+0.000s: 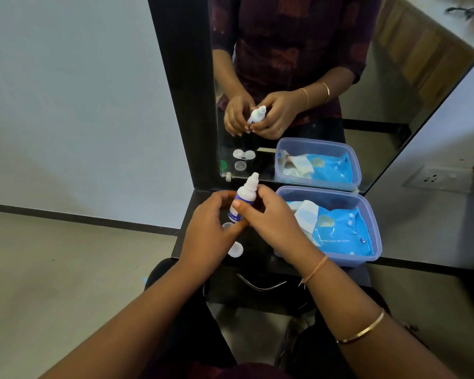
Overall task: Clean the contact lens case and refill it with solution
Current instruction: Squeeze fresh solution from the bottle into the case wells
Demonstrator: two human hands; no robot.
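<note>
Fingers (221,198) of left hand (205,228) and right hand (274,225) grip the solution bottle (244,195).

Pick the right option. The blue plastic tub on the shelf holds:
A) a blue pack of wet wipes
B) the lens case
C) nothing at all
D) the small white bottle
A: the tub holds a blue pack of wet wipes, while the bottle is outside it, gripped by the left hand and right hand.

Gold bangle (361,330), orange thread bracelet (315,272) — above right hand (271,222).
</note>
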